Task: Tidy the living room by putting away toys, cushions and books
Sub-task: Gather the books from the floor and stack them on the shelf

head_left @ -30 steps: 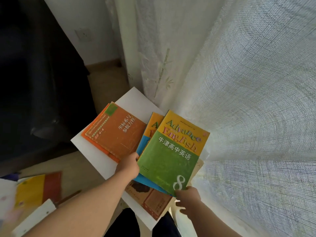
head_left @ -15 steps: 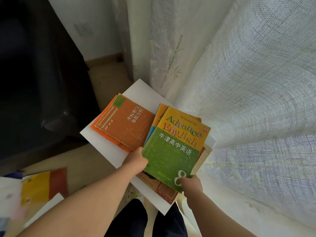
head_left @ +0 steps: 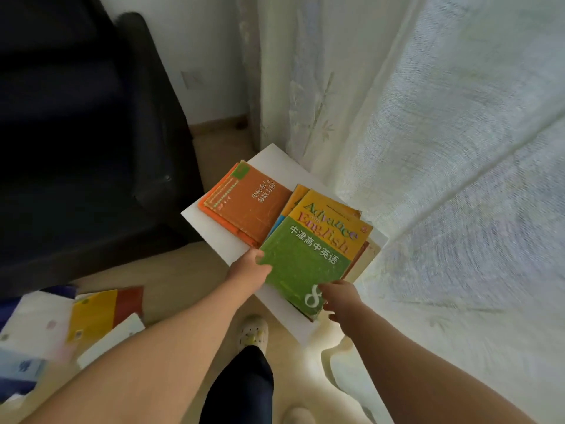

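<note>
Holding the green-and-yellow English book by its near end, I have my left hand curled round its left edge, thumb on the cover. My right hand pinches the near corner beside the big 8. The book sits over a small stack on the white table; whether it rests fully on them I cannot tell. Just left of it lies the orange book, flat on the same table. The pale curtain hangs against the table's right side.
</note>
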